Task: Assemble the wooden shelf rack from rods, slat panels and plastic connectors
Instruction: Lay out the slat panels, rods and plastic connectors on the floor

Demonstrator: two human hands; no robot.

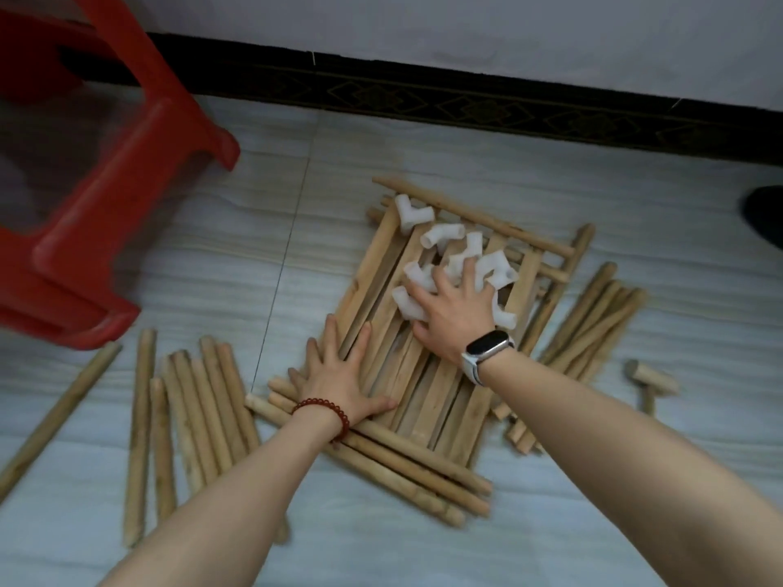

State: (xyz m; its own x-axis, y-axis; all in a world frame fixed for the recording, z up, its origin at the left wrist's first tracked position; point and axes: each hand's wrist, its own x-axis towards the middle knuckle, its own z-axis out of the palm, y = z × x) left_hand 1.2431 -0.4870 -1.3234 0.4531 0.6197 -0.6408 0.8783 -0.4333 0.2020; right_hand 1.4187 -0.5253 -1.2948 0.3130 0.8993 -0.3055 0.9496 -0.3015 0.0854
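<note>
1. Tiled floor [423, 154], pale; parts spread loose across it, nothing joined yet. Judged: sorting stage, before assembly.
2. Red plastic stool [106, 197] at upper left, well apart from the pile.
3. Stack of slat panels [428, 396] lies centre, serving as a tray for the connectors.
4. Rods [186, 417] in loose groups: left of the stack, under its near edge, and right of it.
5. Left hand [339, 374], flat, fingers spread wide, presses the stack's near left corner; likely to keep it from sliding.
6. Right hand [453, 315], fingers spread and straight, rests on the white plastic connectors [440, 239] heaped on the slats; appears to be raking them together, gripping none.
7. Small wooden mallet [650, 379] far right, untouched.
</note>
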